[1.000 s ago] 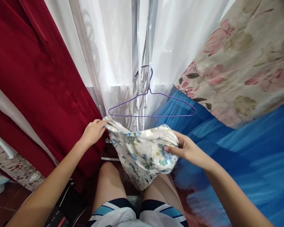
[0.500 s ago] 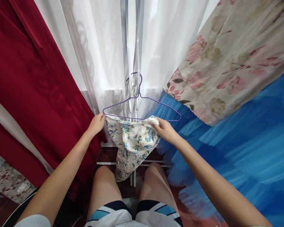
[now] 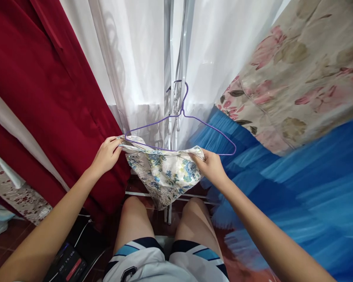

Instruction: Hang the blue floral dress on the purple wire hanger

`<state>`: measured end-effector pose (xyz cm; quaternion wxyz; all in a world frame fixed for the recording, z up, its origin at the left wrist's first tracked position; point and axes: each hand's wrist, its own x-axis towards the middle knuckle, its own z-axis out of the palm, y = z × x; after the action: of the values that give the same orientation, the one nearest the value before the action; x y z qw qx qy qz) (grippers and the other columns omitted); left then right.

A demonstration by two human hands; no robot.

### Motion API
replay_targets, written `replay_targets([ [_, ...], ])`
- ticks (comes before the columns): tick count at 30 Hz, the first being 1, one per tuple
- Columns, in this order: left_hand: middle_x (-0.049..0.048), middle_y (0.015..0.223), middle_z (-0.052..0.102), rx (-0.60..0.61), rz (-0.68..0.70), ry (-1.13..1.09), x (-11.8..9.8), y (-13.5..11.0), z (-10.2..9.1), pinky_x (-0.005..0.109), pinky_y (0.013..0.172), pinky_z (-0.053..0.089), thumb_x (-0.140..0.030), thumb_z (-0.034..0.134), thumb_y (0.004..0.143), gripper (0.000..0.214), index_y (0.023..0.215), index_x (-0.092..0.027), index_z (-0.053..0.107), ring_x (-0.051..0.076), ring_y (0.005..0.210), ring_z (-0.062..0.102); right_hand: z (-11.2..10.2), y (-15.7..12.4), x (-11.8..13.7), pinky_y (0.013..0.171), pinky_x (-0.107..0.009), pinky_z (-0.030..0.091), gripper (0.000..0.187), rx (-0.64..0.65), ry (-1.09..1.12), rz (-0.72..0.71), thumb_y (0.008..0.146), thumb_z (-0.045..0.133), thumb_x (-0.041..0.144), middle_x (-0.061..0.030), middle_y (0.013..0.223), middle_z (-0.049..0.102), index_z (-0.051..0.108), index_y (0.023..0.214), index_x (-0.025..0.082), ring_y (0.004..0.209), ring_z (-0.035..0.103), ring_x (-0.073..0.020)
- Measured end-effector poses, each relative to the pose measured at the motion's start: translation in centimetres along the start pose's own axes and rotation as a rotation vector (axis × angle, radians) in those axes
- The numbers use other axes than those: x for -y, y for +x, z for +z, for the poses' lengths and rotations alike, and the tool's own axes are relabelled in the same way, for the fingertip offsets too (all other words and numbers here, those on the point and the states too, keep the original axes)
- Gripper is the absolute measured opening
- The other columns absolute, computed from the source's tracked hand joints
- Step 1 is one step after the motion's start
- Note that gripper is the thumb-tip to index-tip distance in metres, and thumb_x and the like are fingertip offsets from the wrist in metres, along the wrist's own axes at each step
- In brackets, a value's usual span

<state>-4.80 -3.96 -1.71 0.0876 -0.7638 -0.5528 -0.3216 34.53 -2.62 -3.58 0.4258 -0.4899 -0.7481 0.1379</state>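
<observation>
Surroundings: deep red velvety curtain (image 3: 47,98) just beside the left hand; white sheer curtain (image 3: 135,58) behind the hanger; blue gauzy fabric (image 3: 282,176) at right, beige cloth with pink flowers (image 3: 297,70) above it.
Left hand (image 3: 106,156): fingers pinched shut on the cloth's left corner.
Right hand (image 3: 211,168): fingers closed on the right corner.
Cloth: white satin cloth with blue floral print (image 3: 167,172), top edge held along the lower bar of the thin purple wire hanger (image 3: 181,113), rest sagging above the knees.
Change: against 0.5 s ago, hands are wider apart and the edge is stretched flatter; 1.0 s ago the cloth hung bunched below the hanger.
</observation>
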Motion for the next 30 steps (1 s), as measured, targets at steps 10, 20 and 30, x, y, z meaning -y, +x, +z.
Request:
replay_targets([
  [10,0.0088,0.116,0.064,-0.168,0.005,-0.149,-3.2,3.0,-3.1,0.04,0.105,0.041,-0.032,0.045,0.093,0.022,0.087,-0.019,0.062,0.027,0.124,0.053,0.0,-0.9,-0.1,0.051,-0.025,0.031,0.034,0.02,-0.019,0.051,0.087,0.056,0.044,0.0,0.057,0.056,0.06,0.065,0.017,0.055,0.049,-0.0153],
  [20,0.0035,0.098,0.062,-0.259,0.032,-0.329,-8.3,6.2,-0.8,0.025,0.076,0.052,-0.032,0.054,0.088,0.018,0.099,-0.018,0.057,0.016,0.085,0.061,-2.2,-3.9,0.1,0.06,-0.031,0.046,0.058,-0.308,0.169,0.018,0.08,0.048,0.023,-0.0104,0.108,0.071,0.056,0.138,0.019,0.06,0.057,-0.0175],
  [30,0.0031,0.09,0.063,-0.376,0.092,-0.143,-8.8,4.9,-0.4,0.028,0.078,0.051,-0.033,0.06,0.089,0.014,0.091,-0.019,0.063,0.017,0.081,0.061,-9.0,1.3,-1.8,0.049,-0.029,0.034,0.037,-0.106,-0.268,0.036,0.087,0.056,0.042,-0.0022,0.052,0.058,0.073,0.101,0.013,0.048,0.049,-0.0177],
])
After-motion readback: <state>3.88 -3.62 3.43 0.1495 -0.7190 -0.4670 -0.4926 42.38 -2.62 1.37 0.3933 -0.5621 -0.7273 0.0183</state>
